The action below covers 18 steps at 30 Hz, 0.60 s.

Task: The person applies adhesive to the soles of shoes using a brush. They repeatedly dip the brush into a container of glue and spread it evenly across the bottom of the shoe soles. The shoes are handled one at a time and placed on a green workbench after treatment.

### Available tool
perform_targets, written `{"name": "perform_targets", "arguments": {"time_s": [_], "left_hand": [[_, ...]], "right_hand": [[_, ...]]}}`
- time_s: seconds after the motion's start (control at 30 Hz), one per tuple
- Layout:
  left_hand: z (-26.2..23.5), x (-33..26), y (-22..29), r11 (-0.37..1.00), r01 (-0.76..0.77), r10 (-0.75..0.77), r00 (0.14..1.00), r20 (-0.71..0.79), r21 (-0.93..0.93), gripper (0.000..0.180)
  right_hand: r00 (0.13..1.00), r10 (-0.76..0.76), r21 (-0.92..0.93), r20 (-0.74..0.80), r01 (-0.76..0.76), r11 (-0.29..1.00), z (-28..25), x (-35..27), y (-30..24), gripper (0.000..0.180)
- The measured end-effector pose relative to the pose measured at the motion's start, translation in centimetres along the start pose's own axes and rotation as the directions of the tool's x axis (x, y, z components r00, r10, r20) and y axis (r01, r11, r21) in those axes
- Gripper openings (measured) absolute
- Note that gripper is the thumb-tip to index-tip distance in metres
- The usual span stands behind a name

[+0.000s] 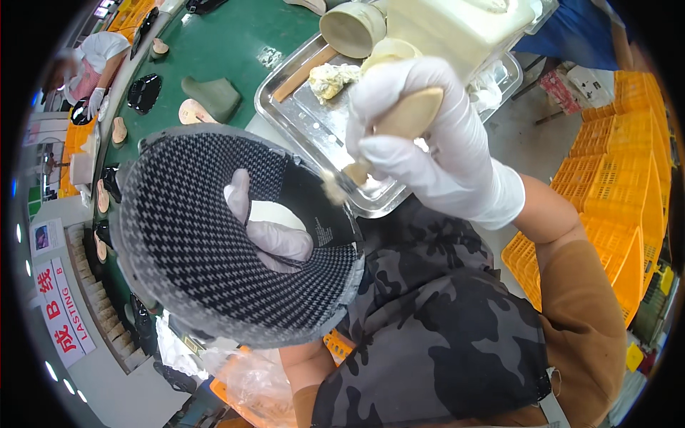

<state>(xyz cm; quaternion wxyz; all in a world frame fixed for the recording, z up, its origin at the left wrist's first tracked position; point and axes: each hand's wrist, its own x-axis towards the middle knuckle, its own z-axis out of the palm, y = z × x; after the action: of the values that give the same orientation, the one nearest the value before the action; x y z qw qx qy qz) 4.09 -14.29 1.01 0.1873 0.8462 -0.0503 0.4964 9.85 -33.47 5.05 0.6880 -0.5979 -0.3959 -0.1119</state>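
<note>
My left hand (282, 241), in a white glove, holds up a shoe upper (189, 235). Its black-and-white houndstooth lining faces me, with a grey rough edge round the rim. The thumb and a finger show through the upper's opening; the other fingers are hidden behind it. In its white glove, my right hand (464, 153) is closed round the pale wooden handle of a brush (408, 114). The brush's blurred bristles (332, 188) hang close to the upper's inner right edge; whether they touch it I cannot tell.
Past the upper, a metal tray (285, 118) carries a crusted cup (353, 30), a cream lump (332, 82) and a whitish jug (464, 36). A grey-green shoe last (214, 98) lies on the green table (235, 43). Orange crates (606, 185) stand at right; another person (96, 68) works far left.
</note>
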Motion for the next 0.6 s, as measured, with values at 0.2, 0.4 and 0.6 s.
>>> {"name": "perform_targets", "arguments": {"time_s": [0.2,0.4,0.6], "left_hand": [[0.1,0.0,0.0,0.996,-0.065,0.066,0.998,-0.008,0.066,0.04],[-0.5,0.9,-1.2,0.94,-0.339,0.322,0.922,-0.217,-0.045,0.032],[-1.0,-0.4,-0.9,0.988,-0.031,0.013,0.993,-0.118,-0.152,0.035]], "right_hand": [[0.901,0.432,0.314,-0.045,-0.398,0.862,-0.3,-0.6,-3.1,0.026],[0.886,0.463,0.524,-0.025,-0.383,0.761,1.2,-1.3,-4.8,0.03],[0.967,0.249,0.246,-0.049,-0.23,0.942,1.1,-2.8,-1.9,0.028]]}}
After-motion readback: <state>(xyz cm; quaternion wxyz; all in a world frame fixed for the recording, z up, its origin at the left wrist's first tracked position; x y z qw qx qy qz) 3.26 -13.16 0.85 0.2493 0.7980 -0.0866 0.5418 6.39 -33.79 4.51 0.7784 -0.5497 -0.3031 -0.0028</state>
